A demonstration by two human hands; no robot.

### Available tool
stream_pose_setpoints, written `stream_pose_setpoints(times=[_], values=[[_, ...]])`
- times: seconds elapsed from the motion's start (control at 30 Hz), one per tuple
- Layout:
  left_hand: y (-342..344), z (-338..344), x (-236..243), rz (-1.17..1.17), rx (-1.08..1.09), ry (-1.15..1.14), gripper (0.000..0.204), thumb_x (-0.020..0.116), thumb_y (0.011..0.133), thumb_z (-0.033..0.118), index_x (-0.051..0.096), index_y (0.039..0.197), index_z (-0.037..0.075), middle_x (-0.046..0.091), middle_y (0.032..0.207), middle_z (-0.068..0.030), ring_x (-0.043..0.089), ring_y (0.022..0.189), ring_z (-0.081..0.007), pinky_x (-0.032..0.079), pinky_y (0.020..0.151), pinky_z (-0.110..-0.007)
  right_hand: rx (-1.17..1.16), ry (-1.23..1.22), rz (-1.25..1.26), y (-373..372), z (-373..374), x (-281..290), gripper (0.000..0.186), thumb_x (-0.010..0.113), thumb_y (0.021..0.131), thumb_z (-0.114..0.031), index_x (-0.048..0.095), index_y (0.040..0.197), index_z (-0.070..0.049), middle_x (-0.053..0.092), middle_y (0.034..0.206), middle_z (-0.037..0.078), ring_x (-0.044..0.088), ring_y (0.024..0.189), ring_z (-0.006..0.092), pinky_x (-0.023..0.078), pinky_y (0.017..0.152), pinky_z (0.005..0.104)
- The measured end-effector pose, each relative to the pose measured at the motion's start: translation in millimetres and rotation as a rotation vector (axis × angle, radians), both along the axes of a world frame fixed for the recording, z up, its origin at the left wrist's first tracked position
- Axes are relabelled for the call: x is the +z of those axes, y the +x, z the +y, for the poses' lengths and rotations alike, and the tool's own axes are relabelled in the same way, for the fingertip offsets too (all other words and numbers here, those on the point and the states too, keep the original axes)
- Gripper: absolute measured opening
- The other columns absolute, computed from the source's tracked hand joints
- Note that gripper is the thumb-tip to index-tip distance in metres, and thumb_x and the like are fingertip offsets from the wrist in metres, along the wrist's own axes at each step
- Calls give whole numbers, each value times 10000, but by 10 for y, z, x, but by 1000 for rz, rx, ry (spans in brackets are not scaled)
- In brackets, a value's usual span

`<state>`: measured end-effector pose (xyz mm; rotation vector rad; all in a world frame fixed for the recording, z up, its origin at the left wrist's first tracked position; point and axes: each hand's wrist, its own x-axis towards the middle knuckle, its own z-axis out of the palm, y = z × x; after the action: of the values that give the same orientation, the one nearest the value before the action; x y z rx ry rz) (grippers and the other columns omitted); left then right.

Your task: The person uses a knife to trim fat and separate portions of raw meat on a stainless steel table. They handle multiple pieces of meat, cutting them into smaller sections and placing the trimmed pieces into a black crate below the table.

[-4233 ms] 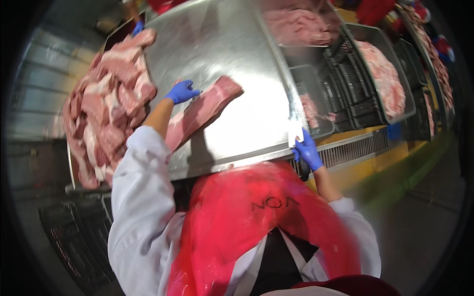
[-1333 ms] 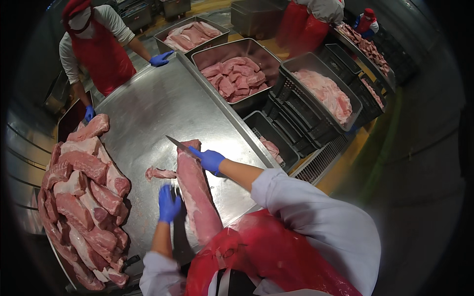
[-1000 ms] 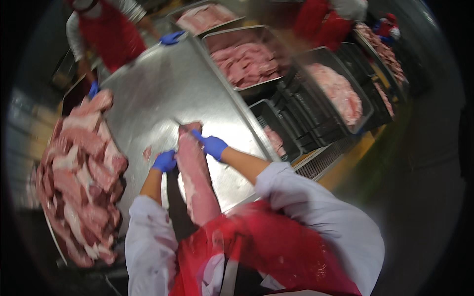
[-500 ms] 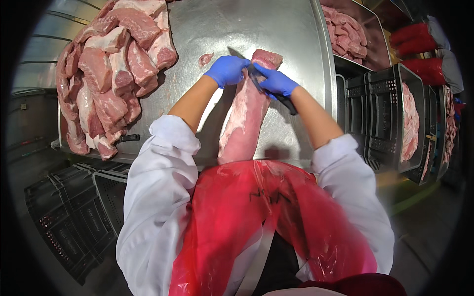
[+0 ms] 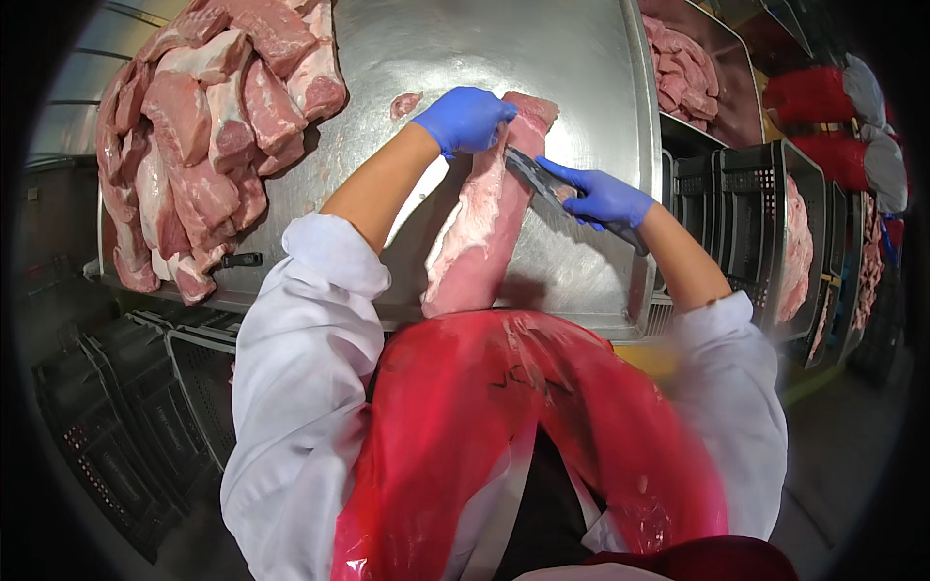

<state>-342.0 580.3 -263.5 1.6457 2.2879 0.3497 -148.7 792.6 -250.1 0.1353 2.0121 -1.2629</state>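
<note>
A long piece of pork loin (image 5: 492, 254) lies lengthwise in front of me on the metal table, pale fat along its left side. At its far end my left hand (image 5: 467, 120), in a blue glove, pinches the edge of a strip of fat and pulls it up. My right hand (image 5: 608, 200), also gloved in blue, grips a knife (image 5: 534, 175) to the right of the loin. The blade points up and left, its tip over the meat close below my left fingers. The dark handle end sticks out beneath my right palm.
A big heap of pork pieces (image 5: 208, 126) covers the table's left side, with a dark-handled tool (image 5: 242, 259) at its near edge. A small meat scrap (image 5: 406, 105) lies beyond my left hand. To the right stand a meat-filled bin (image 5: 731, 73) and black crates (image 5: 697, 218).
My right hand has drawn the knife back to the right and toward me, so its blade no longer reaches past the loin's left side. My left hand has shifted slightly right and farther away.
</note>
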Motion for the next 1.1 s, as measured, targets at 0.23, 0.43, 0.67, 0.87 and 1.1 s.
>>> stream_pose_setpoints(times=[0.23, 0.43, 0.67, 0.87, 1.1], values=[[92, 58, 178, 9, 4, -36, 152, 653, 757, 123, 649, 909, 110, 681, 781, -141, 673, 785, -364, 524, 707, -457, 76, 41, 108, -342, -164, -155, 769, 545, 891, -127, 286, 1579, -354, 610, 713, 67, 578, 592, 136, 525, 599, 299], [188, 65, 333, -61, -46, -19, 186, 661, 765, 130, 652, 950, 113, 686, 798, -148, 673, 808, -369, 516, 711, -466, 142, 17, 78, -77, 104, -203, 757, 551, 879, -133, 308, 1583, -269, 631, 751, 68, 610, 617, 150, 525, 595, 305], [120, -32, 310, -90, -5, 124, 178, 642, 786, 114, 638, 962, 90, 680, 819, -158, 652, 813, -388, 505, 721, -481, 267, 70, 28, -79, 36, -58, 767, 543, 887, -120, 301, 1576, -355, 648, 798, 71, 562, 595, 129, 513, 616, 300], [385, 137, 596, -80, -60, 135, 175, 621, 821, 115, 635, 991, 80, 670, 852, -186, 638, 830, -404, 494, 732, -491, 167, 106, 105, -245, -274, -561, 747, 562, 882, -150, 328, 1571, -318, 682, 856, 90, 612, 637, 125, 524, 587, 314], [310, -139, 734, -97, 55, 191, 193, 622, 825, 104, 631, 1017, 77, 681, 861, -180, 643, 820, -401, 508, 718, -467, 297, -50, 114, 362, 98, -422, 808, 548, 855, -126, 280, 1578, -366, 711, 936, 111, 668, 722, 185, 559, 721, 325]])
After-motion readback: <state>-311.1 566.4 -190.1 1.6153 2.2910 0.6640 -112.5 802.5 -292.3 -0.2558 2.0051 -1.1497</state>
